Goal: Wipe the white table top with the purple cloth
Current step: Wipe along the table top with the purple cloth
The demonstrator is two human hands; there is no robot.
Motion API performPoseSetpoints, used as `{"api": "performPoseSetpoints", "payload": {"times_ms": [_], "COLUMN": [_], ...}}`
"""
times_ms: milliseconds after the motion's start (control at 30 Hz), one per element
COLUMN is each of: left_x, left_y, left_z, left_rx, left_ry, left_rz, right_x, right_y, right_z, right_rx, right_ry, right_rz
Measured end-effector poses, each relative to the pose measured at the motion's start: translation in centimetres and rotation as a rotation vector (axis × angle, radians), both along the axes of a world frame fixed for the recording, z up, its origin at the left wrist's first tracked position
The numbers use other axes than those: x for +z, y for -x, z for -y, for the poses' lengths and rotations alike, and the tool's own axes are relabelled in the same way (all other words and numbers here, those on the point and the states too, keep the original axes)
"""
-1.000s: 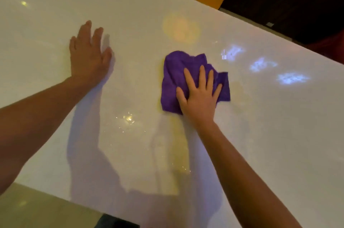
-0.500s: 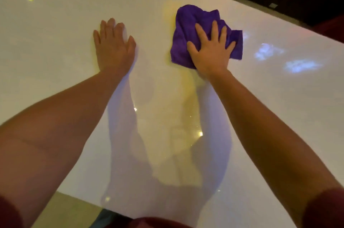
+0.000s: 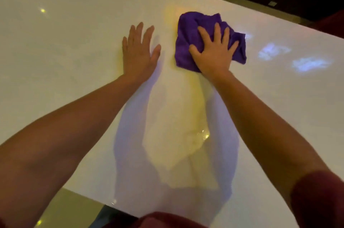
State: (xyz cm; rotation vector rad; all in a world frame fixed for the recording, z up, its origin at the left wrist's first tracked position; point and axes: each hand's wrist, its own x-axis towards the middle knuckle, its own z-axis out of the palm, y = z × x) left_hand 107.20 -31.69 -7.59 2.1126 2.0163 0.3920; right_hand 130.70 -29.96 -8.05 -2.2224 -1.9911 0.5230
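left hand [image 3: 138, 56] flat, right hand [image 3: 214, 53] seemingly pressing, fingers spread

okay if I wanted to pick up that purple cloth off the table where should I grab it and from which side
Pinch the raised folds along the far edge of the purple cloth, coming from above. It lies crumpled on the white table, the right hand pressing flat on its near half, so the bunched far part is probably easiest to grip.

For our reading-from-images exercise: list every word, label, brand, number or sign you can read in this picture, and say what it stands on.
None can be read.
The purple cloth under the right hand shows no label.
The white table top, where the left hand rests, carries only light reflections.
A small pale tag-like patch beyond the table's far edge is too small to read.
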Motion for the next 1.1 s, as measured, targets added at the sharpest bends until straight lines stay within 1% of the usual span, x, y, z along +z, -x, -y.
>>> {"api": "performPoseSetpoints", "payload": {"times_ms": [67, 133, 200, 267, 333, 367, 433, 533, 633, 733, 767, 833, 933, 1033, 1100], "left_x": [-1.0, -1.9, -2.4, -2.4, -2.4, -2.4, -2.4, -2.6, -2.8, -3.1, -3.2, -3.2, -3.0, -2.9, -2.8], "left_y": [-1.4, -1.6, -1.9, -2.2, -2.4, -2.4, -2.4, -2.5, -2.5, -2.3, -2.4, -2.5, -2.6, -2.7, -2.8], "left_z": [0.9, 1.6, 1.8, 1.7, 1.5, 1.5, 1.5, 1.5, 1.5, 1.5, 1.4, 1.3, 1.5, 1.4, 1.4], "left_rx": [-0.013, -0.012, -0.004, 0.005, 0.010, 0.010, 0.014, 0.020, 0.025, 0.021, 0.021, 0.026, 0.029, 0.031, 0.035], "left_ry": [0.050, 0.066, 0.052, 0.044, 0.047, 0.050, 0.045, -0.006, -0.027, -0.050, -0.057, -0.065, -0.054, -0.051, -0.042], "left_rz": [-0.039, -0.101, -0.124, -0.124, -0.133, -0.139, -0.140, -0.127, -0.126, -0.131, -0.125, -0.123, -0.132, -0.137, -0.142], "right_x": [0.2, 0.2, 0.0, -0.4, -0.5, -0.6, -0.9, -0.8, -0.6, -0.1, 0.1, 0.2, -0.2, -0.4, -0.7], "right_y": [-3.4, -5.7, -6.1, -4.5, -1.6, -0.4, 0.3, -2.0, -6.6, -12.5, -13.8, -13.8, -8.7, -1.2, 2.5], "right_z": [-1.3, 1.6, 8.6, 17.5, 24.0, 25.4, 23.9, 15.7, 6.3, 1.5, 1.5, 4.4, 14.0, 23.6, 25.5], "right_rx": [-0.076, -0.150, -0.204, -0.201, -0.112, -0.057, 0.019, 0.023, -0.065, -0.171, -0.217, -0.287, -0.310, -0.181, -0.048], "right_ry": [0.006, -0.002, -0.024, -0.066, -0.074, -0.057, -0.050, -0.102, -0.052, -0.022, -0.020, -0.020, -0.069, -0.112, -0.091], "right_rz": [0.018, 0.041, 0.079, 0.088, 0.062, 0.051, 0.016, 0.027, 0.014, 0.023, 0.035, 0.063, 0.095, 0.057, 0.029]}}
